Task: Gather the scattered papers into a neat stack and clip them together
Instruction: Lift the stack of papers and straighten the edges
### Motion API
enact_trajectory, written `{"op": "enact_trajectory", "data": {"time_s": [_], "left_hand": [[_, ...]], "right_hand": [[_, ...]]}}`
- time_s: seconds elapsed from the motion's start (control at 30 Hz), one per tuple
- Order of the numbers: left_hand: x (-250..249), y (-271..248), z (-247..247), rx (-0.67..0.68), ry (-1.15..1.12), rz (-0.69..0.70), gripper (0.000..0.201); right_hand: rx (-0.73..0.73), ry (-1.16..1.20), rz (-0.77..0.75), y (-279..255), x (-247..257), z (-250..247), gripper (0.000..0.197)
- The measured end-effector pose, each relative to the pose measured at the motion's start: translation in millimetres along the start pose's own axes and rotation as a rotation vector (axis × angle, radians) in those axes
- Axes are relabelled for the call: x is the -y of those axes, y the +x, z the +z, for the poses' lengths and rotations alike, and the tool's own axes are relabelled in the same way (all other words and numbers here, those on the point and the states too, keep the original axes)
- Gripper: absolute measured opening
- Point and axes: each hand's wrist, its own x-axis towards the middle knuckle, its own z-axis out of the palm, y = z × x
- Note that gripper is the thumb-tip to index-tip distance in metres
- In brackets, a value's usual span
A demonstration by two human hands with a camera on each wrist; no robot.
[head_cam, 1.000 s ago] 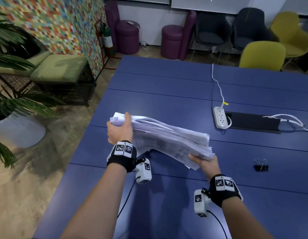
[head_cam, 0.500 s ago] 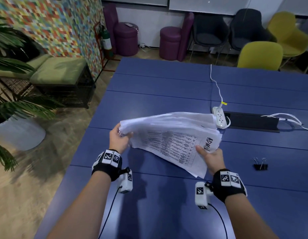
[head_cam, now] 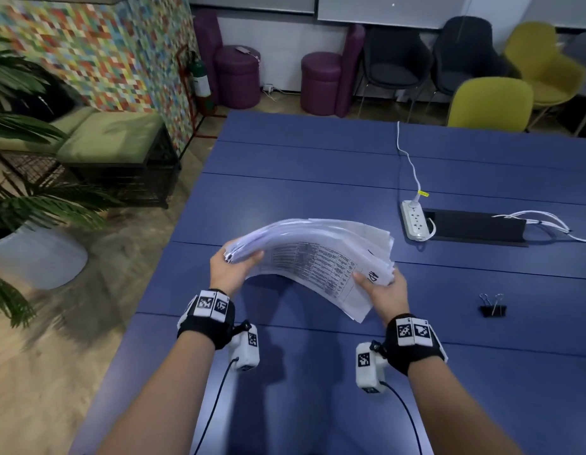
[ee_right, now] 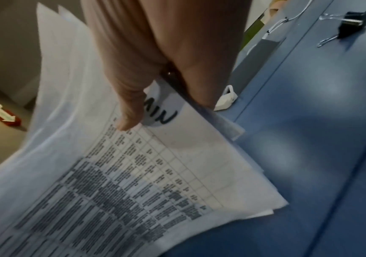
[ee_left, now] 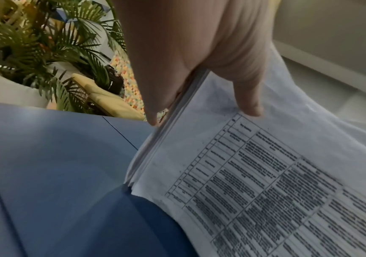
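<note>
A thick, uneven stack of printed white papers (head_cam: 313, 257) arches in the air above the blue table (head_cam: 318, 178), a sheet with a table of text facing me. My left hand (head_cam: 234, 269) pinches the stack's left edge (ee_left: 177, 121), thumb on the printed side. My right hand (head_cam: 380, 290) grips the right edge, thumb on the printed sheet (ee_right: 155, 165) next to handwritten letters. The sheets' edges do not line up. A black binder clip (head_cam: 492, 308) lies on the table to the right of my right hand, also in the right wrist view (ee_right: 351, 26).
A white power strip (head_cam: 415, 220) with its cord lies beyond the papers, beside a black cable hatch (head_cam: 475, 228) with white cables. The table's left edge drops to the floor, where a potted palm (head_cam: 25, 205) and a green bench (head_cam: 107, 149) stand. Chairs line the far side.
The stack has swung from lying flat and slanted to arching with its printed face towards me. Both hands have shifted along its edges and drawn slightly nearer to me.
</note>
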Motion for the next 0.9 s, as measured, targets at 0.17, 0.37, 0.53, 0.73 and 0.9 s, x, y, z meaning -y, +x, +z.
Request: {"op": "enact_trajectory", "data": {"time_s": [0.17, 0.37, 0.53, 0.73, 0.9], "left_hand": [[-9, 15, 3, -0.017, 0.01, -0.008, 0.035], [-8, 21, 1, -0.036, -0.003, -0.008, 0.045], [-10, 24, 2, -0.042, -0.022, 0.011, 0.043], [-11, 30, 7, -0.092, -0.007, 0.029, 0.033], [-5, 38, 7, -0.107, 0.106, 0.048, 0.021]], "right_hand": [[-0.071, -0.308, -0.484, 2, 33, 4, 0.088], [-0.011, -0.909, -0.72, 11, 56, 10, 0.091], [-0.079, -1.107, -0.748, 23, 59, 7, 0.071], [-0.047, -1.122, -0.613, 31, 40, -12, 0.058], [0.109, -0.47, -0.231, 34, 14, -31, 0.073]]}}
